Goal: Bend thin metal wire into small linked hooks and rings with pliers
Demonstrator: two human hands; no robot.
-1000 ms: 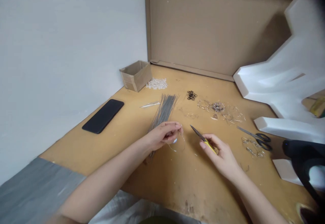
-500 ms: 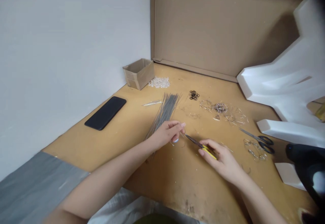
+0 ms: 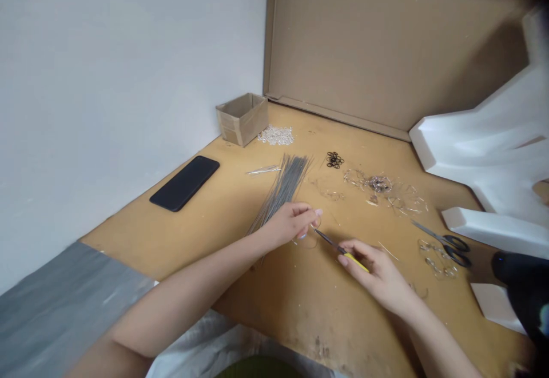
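Note:
My left hand (image 3: 295, 221) is pinched on a thin, curved wire (image 3: 318, 223), just in front of the bundle of grey wires (image 3: 287, 183). In my right hand (image 3: 369, 266) is a pair of pliers (image 3: 349, 255) with yellow handles and dark, narrow jaws. Their tip touches or nearly touches the wire by my left fingertips; whether the jaws grip it is too small to tell. Another thin wire (image 3: 306, 247) curves below my left fingers. A short straight wire (image 3: 388, 251) lies beyond my right hand.
A black phone (image 3: 185, 183) lies at left. Behind stand a small cardboard box (image 3: 242, 123), clear beads (image 3: 277, 135) and black rings (image 3: 334, 160). Tangled wire pieces (image 3: 380, 184), scissors (image 3: 444, 241) and a wire chain (image 3: 437, 259) lie at right, beside white foam (image 3: 484, 226).
The view has shifted slightly, so most things on the table sit a little further right. My hands keep nearly the same pose, with the plier tip still at my left fingertips.

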